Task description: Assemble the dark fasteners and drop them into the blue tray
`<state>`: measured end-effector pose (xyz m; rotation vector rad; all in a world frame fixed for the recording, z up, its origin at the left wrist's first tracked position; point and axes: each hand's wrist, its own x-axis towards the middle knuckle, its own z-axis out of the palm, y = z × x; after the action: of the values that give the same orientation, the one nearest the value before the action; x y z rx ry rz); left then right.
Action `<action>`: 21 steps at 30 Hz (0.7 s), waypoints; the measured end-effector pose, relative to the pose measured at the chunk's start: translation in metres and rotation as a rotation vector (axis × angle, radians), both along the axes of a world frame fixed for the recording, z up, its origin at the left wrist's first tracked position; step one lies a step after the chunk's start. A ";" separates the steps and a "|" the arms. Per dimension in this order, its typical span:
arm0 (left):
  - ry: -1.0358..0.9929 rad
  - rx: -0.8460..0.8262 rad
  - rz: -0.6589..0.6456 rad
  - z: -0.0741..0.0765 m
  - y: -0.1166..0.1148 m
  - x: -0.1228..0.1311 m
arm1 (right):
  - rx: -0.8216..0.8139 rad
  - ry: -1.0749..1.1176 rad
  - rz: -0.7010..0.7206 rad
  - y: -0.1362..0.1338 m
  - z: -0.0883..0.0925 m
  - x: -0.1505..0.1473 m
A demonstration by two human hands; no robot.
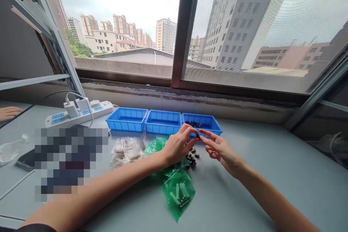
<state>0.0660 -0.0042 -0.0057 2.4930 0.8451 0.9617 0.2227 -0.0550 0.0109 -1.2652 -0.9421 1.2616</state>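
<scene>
Left hand point(178, 145) pinches a small black part point(198, 137) between thumb and forefinger, just in front of the right blue tray point(214, 125); right hand point(219, 148), fingers half spread, touches it with its tips; loose black parts point(191, 158) lie below on the table point(272, 174), beside a green bag point(178, 190).

A pixelated patch point(70, 159) blots out part of the counter point(272, 174) and half a dark phone point(24, 160). The tiny dark part point(198, 137) where the left hand point(178, 146) and right hand point(220, 148) meet is too small to identify, nor can I tell which grips it. At the left edge another person's hand point(9, 112) is cut off
</scene>
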 end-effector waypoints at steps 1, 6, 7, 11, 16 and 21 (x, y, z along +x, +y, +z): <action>-0.001 -0.002 -0.003 0.001 0.000 0.000 | 0.010 -0.001 -0.002 0.000 0.001 0.001; -0.023 -0.008 0.002 0.002 0.000 0.001 | 0.039 -0.033 0.058 0.002 0.002 0.004; -0.034 -0.009 0.009 0.002 0.000 0.001 | 0.047 -0.031 0.063 0.003 0.001 0.005; -0.069 0.000 0.020 0.002 0.001 0.001 | 0.109 -0.031 -0.003 0.008 0.000 0.012; -0.024 -0.028 0.015 0.005 -0.001 0.001 | 0.148 -0.037 -0.178 0.014 0.004 0.024; 0.066 -0.060 0.023 0.004 -0.001 0.000 | 0.154 -0.060 -0.260 0.017 0.003 0.028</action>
<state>0.0664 -0.0057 -0.0015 2.4814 0.9106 0.8530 0.2503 -0.0381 0.0141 -1.2634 -0.8682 0.9364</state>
